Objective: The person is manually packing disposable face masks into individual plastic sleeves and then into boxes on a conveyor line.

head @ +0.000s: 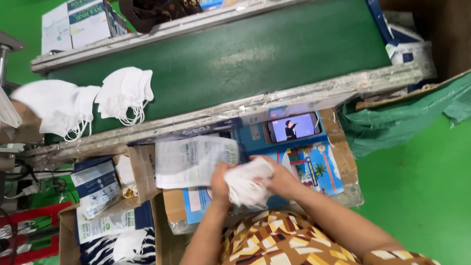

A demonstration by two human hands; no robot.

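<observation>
Both my hands grip one bundle of white face masks (248, 184) in front of my lap. My left hand (219, 184) clasps its left side and my right hand (280, 177) holds its right side. A clear printed plastic bag (189, 159) lies just left of the bundle, over a blue carton (314, 162). Two more stacks of white masks (125, 93) (56, 105) rest on the green conveyor belt (255, 54) at the far left.
A phone (293, 127) with a lit screen leans on the blue carton below the belt's metal rail (294, 95). Open cardboard boxes (105, 216) with bags and masks stand at the left. A green sack (407, 118) lies at the right on the green floor.
</observation>
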